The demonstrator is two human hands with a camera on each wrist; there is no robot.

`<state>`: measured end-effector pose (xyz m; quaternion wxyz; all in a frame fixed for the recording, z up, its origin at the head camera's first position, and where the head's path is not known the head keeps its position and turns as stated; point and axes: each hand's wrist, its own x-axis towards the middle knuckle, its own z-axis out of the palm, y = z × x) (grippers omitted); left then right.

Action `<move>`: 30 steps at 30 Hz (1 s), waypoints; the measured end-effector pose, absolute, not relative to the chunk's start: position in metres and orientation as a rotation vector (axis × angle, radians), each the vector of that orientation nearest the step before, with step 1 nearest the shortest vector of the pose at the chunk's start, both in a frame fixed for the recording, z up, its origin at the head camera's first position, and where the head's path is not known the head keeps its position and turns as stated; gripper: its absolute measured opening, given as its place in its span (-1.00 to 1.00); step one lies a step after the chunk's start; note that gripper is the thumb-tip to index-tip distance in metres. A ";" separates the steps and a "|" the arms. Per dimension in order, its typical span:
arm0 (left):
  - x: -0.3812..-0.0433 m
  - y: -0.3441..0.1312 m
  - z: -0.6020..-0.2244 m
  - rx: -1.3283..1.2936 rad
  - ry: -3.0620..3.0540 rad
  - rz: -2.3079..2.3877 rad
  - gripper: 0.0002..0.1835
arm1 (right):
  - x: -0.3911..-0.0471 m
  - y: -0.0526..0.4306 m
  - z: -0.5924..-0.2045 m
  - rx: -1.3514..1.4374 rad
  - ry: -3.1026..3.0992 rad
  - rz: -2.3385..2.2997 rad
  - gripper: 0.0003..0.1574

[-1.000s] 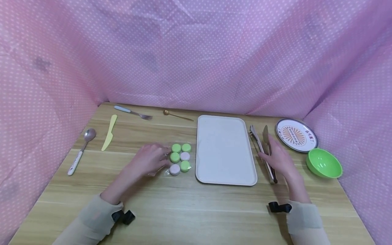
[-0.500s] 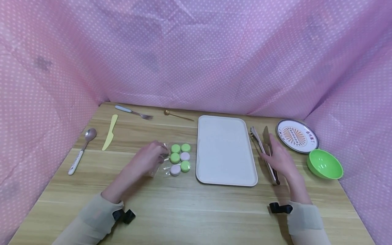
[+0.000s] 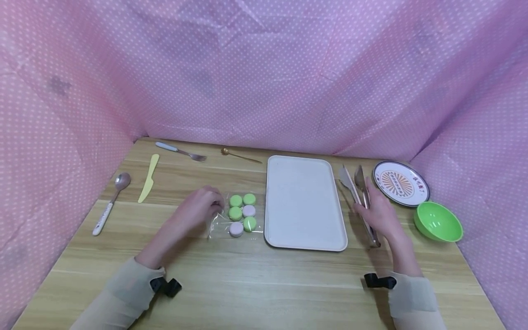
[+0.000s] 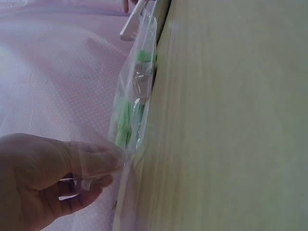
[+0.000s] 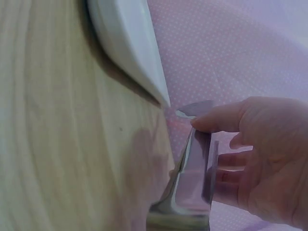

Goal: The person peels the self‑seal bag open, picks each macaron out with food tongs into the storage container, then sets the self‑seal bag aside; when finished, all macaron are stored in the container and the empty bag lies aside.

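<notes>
Six macaron-like pieces (image 3: pixel 247 211), four green and two lilac, lie in a clear bag (image 3: pixel 221 228) just left of the white tray (image 3: pixel 305 201). Left of the tray too, at the bag's far edge, the left hand (image 3: pixel 201 207) pinches the film between thumb and fingers. On the tray's right side the right hand (image 3: pixel 381 213) grips the metal tongs (image 5: pixel 195 175), thumb on one arm, fingers behind the other, the two arms apart.

From my end, the film worries me most — it looks thin and slick, so a hard tug could drag the whole bag away from the tray or tear it and scatter the pieces. I cannot tell whether its mouth is open. The tongs could twist if thumb and fingers press unevenly. Farther right of the tray, a wide swing might clip the green bowl (image 3: pixel 438 222) — it sits right beside the plate (image 3: pixel 399 182).
</notes>
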<state>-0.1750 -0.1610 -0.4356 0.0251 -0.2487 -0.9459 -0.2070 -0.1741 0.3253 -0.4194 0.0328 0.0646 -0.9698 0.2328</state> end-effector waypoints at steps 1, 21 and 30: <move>-0.176 -0.162 -0.435 -0.765 -2.918 -0.651 -0.90 | -0.174 0.325 -0.418 0.203 -2.965 0.727 0.17; -0.191 -0.196 -0.429 -0.668 -2.981 -1.212 -0.90 | -0.174 0.234 -0.371 0.416 -2.646 0.889 -0.18; -0.195 -0.205 -0.427 -0.694 -2.998 -1.090 -0.83 | -0.179 0.188 -0.361 0.556 -2.640 0.895 -0.32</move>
